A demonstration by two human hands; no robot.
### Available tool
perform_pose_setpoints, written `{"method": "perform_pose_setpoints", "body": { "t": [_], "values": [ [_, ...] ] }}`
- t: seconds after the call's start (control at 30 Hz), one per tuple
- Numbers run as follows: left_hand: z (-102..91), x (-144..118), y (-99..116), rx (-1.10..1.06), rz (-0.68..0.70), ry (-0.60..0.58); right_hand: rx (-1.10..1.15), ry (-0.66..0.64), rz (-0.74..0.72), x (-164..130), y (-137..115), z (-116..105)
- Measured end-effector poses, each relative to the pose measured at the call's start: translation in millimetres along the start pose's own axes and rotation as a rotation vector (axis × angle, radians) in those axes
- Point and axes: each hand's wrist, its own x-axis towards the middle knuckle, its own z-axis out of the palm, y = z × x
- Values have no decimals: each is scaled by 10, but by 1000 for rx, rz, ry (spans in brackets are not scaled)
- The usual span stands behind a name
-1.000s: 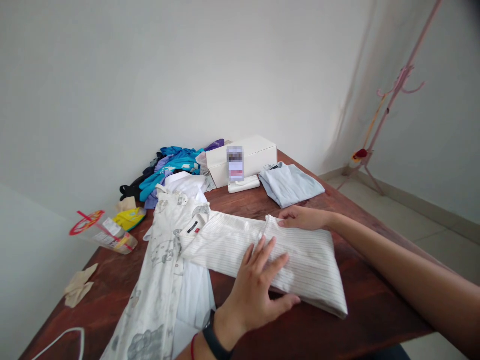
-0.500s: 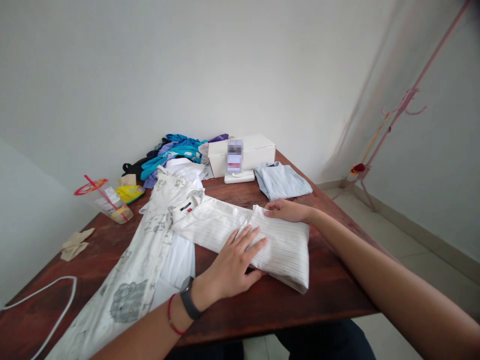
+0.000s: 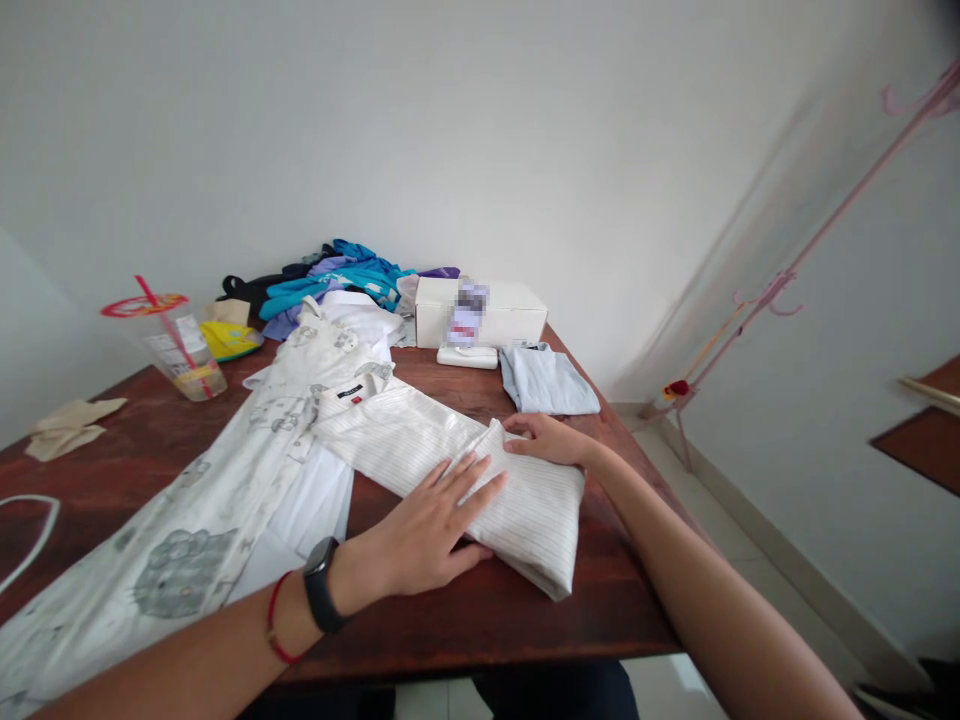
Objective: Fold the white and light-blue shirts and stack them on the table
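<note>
A white shirt with thin stripes [image 3: 405, 420] lies part folded on the dark wooden table, its right end doubled over and its collar label at the left. My left hand [image 3: 431, 520] rests flat on it near the fold edge, fingers spread. My right hand [image 3: 547, 438] lies on the far edge of the folded part, fingers stretched out and slightly bent, the tips by the raised corner of the fold. Left of the shirt, a white garment with grey cartoon prints [image 3: 247, 430] stretches across the table, touching the collar end.
Behind stand a white box [image 3: 506, 310] and a folded light-blue garment [image 3: 551, 380]. A pile of blue and dark clothes [image 3: 337, 275] sits at the back left. A plastic cup with a red straw [image 3: 180, 350] stands at left, near a crumpled napkin [image 3: 71, 428] and a white cable [image 3: 37, 530].
My view has shifted, so the table's things appear farther left and the cup larger. Both hands stay in about the same places on the striped shirt.
</note>
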Motion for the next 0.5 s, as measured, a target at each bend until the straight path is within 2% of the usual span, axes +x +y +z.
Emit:
{"method": "perform_pose_setpoints", "body": {
  "t": [0.07, 0.23, 0.33, 0.5],
  "values": [
    [23, -6, 8, 8, -6, 15, -51, 15, 0, -9, -21, -2],
    [70, -12, 28, 49, -146, 57, -220, 183, 74, -35, -64, 21],
    [85, -16, 21, 42, -177, 64, -226, 178, 90, -26, -80, 49],
    [79, -17, 26, 40, -165, 65, -104, 158, 103, -8, -40, 44]
  ]
}}
